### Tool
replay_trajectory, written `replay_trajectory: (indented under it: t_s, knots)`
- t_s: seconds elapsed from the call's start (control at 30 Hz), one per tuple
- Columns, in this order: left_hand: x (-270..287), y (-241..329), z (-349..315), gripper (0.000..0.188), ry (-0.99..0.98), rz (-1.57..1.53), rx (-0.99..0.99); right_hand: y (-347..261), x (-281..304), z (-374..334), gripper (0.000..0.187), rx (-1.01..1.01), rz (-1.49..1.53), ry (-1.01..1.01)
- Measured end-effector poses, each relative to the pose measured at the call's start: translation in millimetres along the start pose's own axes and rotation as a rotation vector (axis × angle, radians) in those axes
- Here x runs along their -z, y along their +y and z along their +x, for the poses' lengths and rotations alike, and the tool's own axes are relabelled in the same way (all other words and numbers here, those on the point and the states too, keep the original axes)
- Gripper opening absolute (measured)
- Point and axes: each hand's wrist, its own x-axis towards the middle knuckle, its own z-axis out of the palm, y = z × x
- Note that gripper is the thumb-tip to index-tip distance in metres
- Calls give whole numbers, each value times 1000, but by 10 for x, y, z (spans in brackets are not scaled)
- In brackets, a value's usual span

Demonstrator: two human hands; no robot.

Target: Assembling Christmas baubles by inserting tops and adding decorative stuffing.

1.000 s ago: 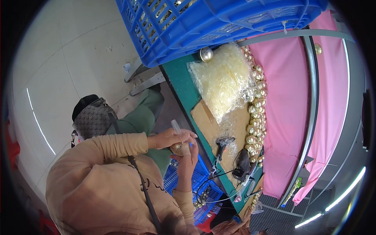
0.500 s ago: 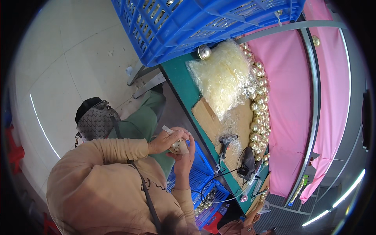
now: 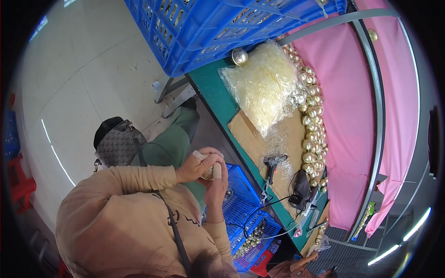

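Both hands meet in front of my body, above the blue crates. My left hand (image 3: pixel 193 167) is closed on one side of a small shiny ball (image 3: pixel 207 174), pale gold or silver with small holes. My right hand (image 3: pixel 215 186) wraps the ball from the other side, its thumb across it. A whitish wrapping covers each thumb, like tape or a finger cover. Fingers hide most of the ball.
A green table (image 3: pixel 211 85) holds a clear bag of pale translucent pieces (image 3: pixel 264 85), cardboard (image 3: pixel 243 132), a black glue-gun-like tool (image 3: pixel 272 167) and a row of gold balls (image 3: pixel 313 134). Large blue crate (image 3: pixel 194 41) stands beyond; smaller crates (image 3: pixel 241 187) sit beside my right arm. Another person's arm (image 3: pixel 303 262) shows lower right.
My fingers have closed further over the ball, so less of its surface shows. The whole view has shifted a little; the table items appear slightly further right.
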Motion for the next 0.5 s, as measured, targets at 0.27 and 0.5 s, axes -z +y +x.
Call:
replay_trajectory:
  t_s: [0.27,0.5]
  knots:
    - [-45,-14,-53,27,42,-123,9,86,72,-39,46,58,16,-53]
    - [-11,11,-84,38,-3,14,35,142,115,-99,47,104,84,-147]
